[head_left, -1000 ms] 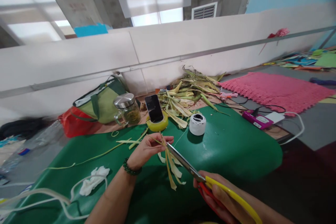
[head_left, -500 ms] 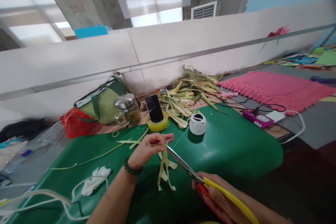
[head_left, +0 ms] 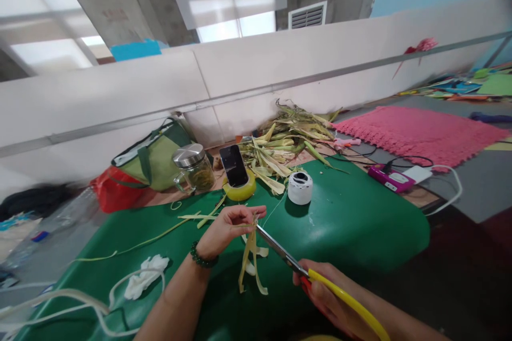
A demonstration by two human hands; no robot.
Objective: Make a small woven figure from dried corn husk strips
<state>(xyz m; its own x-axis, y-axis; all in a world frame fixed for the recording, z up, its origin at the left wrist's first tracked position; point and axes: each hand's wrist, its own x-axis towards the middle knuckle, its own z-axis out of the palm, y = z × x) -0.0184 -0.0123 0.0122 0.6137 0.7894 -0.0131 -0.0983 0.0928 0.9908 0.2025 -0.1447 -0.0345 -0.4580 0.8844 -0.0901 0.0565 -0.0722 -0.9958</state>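
My left hand (head_left: 234,224), with a dark green bead bracelet on its wrist, pinches a small bundle of corn husk strips (head_left: 250,256) between thumb and fingers. The pale strips hang down below the fingertips. In my right hand (head_left: 326,287) is a pair of scissors (head_left: 282,251) with yellow and red handles. Their blades look nearly together, with the tips at the top of the bundle by my left fingertips. A thin thread runs from there to the white spool (head_left: 300,188). Whether the blades touch thread or husk I cannot tell.
Beyond my hands on the green table cover (head_left: 360,218) stand a phone (head_left: 234,166) in a yellow tape roll (head_left: 240,189), a lidded glass jar (head_left: 196,175) and a husk pile (head_left: 292,133). White cable (head_left: 102,309) loops at lower left beside crumpled tissue (head_left: 146,277). A pink power strip (head_left: 390,178) lies right.
The scissor handles have come closer together and the blades have closed. My left hand still pinches the husk bundle, almost in the same place. The view has shifted slightly.
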